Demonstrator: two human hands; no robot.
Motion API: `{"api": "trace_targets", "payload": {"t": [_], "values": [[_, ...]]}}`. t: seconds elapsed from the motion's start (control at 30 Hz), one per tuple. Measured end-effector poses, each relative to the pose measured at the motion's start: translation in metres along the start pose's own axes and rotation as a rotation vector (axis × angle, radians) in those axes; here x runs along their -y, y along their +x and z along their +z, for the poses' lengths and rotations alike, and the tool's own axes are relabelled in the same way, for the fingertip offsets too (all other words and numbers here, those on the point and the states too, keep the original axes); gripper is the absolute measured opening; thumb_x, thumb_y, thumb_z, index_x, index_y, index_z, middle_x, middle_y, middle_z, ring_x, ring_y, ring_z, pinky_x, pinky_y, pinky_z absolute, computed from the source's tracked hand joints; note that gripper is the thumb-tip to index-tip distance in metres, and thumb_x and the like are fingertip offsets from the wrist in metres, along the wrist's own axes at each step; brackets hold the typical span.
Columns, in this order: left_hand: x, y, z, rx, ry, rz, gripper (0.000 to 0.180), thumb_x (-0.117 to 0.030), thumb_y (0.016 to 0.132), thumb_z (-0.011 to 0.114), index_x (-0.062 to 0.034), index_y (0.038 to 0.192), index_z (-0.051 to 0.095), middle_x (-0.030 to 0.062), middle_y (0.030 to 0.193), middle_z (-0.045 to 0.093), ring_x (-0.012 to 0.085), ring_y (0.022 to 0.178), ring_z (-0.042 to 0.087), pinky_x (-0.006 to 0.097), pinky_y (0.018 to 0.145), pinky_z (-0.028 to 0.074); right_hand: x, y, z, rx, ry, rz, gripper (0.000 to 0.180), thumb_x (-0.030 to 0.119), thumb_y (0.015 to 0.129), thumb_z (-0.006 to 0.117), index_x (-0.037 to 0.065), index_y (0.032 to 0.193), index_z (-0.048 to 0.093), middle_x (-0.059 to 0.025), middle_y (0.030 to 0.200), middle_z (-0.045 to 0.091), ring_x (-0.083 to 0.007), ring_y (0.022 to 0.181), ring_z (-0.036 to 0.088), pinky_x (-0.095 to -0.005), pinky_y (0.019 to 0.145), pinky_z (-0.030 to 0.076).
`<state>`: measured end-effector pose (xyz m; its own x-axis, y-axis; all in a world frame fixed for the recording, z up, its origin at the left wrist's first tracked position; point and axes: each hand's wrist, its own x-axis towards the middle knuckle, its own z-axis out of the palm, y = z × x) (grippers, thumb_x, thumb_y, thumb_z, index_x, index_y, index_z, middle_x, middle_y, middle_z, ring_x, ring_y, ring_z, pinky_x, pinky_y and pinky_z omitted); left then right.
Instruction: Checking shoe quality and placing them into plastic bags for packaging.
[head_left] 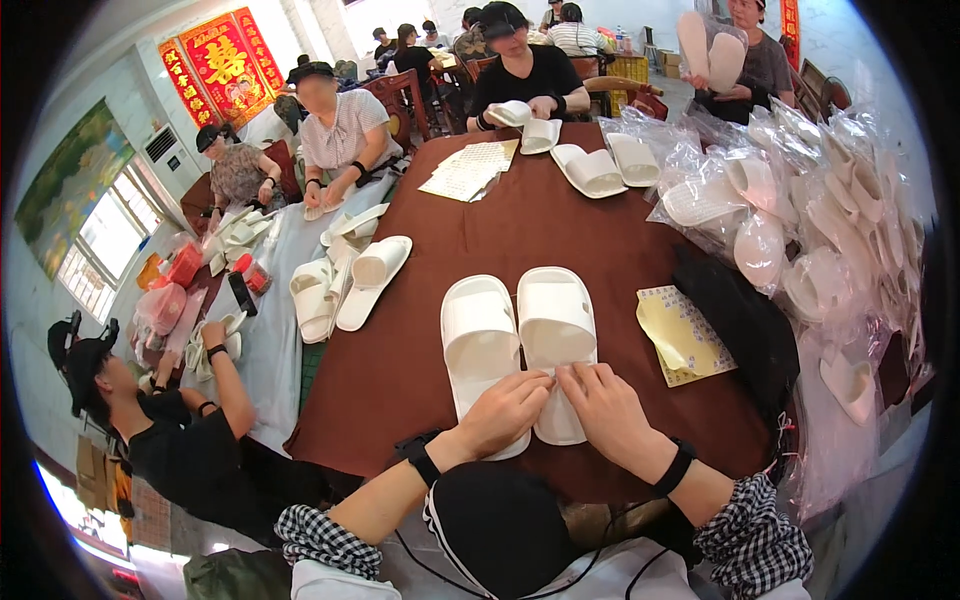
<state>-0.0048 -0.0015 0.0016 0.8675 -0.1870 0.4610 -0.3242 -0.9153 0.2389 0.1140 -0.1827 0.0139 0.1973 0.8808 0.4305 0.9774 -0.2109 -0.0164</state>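
Two white open-toe slippers lie side by side in front of me, toes pointing away: the left slipper (480, 330) and the right slipper (558, 315). My left hand (500, 412) rests over the heel part of the left slipper, its fingertips pinched together above the right one. Close against them, my right hand (612, 405) also pinches at the right slipper's insole. Whatever sits between the fingertips is too small to make out. To the right of my hands is a yellow sheet (685, 335) printed with rows of small marks.
The brown cloth (450, 235) covers the table. Black fabric (740, 330) and plastic-bagged slippers (830, 220) crowd the right side. More slippers (375, 275) lie at left, others (590, 170) at the far end beside paper sheets (470, 168). Several people work around the tables.
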Motion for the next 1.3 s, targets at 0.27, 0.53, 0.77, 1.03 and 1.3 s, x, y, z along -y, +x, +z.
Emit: {"api": "trace_targets", "payload": {"t": [0.27, 0.53, 0.77, 1.03, 1.3], "values": [[0.0, -0.002, -0.001, -0.007, 0.015, 0.007, 0.026, -0.002, 0.083, 0.064, 0.0017, 0.108, 0.06, 0.0148, 0.119, 0.064, 0.032, 0.117, 0.059, 0.041, 0.098, 0.051, 0.002, 0.0, -0.004, -0.011, -0.055, -0.054, 0.044, 0.011, 0.078, 0.063, 0.0, 0.12, 0.06, -0.0117, 0.111, 0.058, -0.0239, 0.103, 0.057, -0.0308, 0.08, 0.054], [0.001, 0.002, -0.001, -0.014, 0.035, 0.009, 0.028, -0.002, 0.082, 0.065, 0.0019, 0.11, 0.061, 0.0147, 0.117, 0.065, 0.0315, 0.114, 0.061, 0.04, 0.096, 0.052, -0.003, 0.001, 0.0, -0.04, -0.018, -0.029, 0.039, 0.009, 0.078, 0.062, -0.002, 0.115, 0.06, -0.0104, 0.11, 0.058, -0.0235, 0.101, 0.057, -0.0293, 0.08, 0.053], [0.001, -0.003, 0.001, -0.019, 0.078, 0.018, 0.031, -0.005, 0.084, 0.064, 0.0009, 0.114, 0.061, 0.0144, 0.12, 0.065, 0.0307, 0.114, 0.063, 0.039, 0.096, 0.053, -0.001, 0.001, -0.003, -0.015, 0.018, -0.024, 0.04, 0.009, 0.079, 0.061, 0.0, 0.117, 0.058, -0.0105, 0.109, 0.058, -0.0249, 0.1, 0.057, -0.0309, 0.082, 0.053], [-0.001, -0.003, 0.003, -0.005, 0.033, 0.049, 0.021, -0.005, 0.085, 0.063, -0.0002, 0.105, 0.061, 0.0155, 0.116, 0.066, 0.031, 0.111, 0.065, 0.039, 0.091, 0.055, -0.006, -0.005, 0.001, -0.05, 0.076, 0.018, 0.035, 0.01, 0.08, 0.061, 0.002, 0.113, 0.059, -0.0103, 0.107, 0.059, -0.0257, 0.1, 0.057, -0.0333, 0.079, 0.053], [-0.003, 0.005, -0.013, -0.156, 0.118, 0.101, 0.03, 0.004, 0.073, 0.071, -0.0035, 0.099, 0.059, 0.0106, 0.098, 0.061, 0.0315, 0.087, 0.062, 0.041, 0.077, 0.05, -0.014, 0.009, -0.008, -0.044, 0.494, 0.173, 0.026, 0.009, 0.089, 0.061, 0.003, 0.114, 0.061, -0.013, 0.109, 0.064, -0.0318, 0.101, 0.062, -0.0407, 0.079, 0.054]]}}
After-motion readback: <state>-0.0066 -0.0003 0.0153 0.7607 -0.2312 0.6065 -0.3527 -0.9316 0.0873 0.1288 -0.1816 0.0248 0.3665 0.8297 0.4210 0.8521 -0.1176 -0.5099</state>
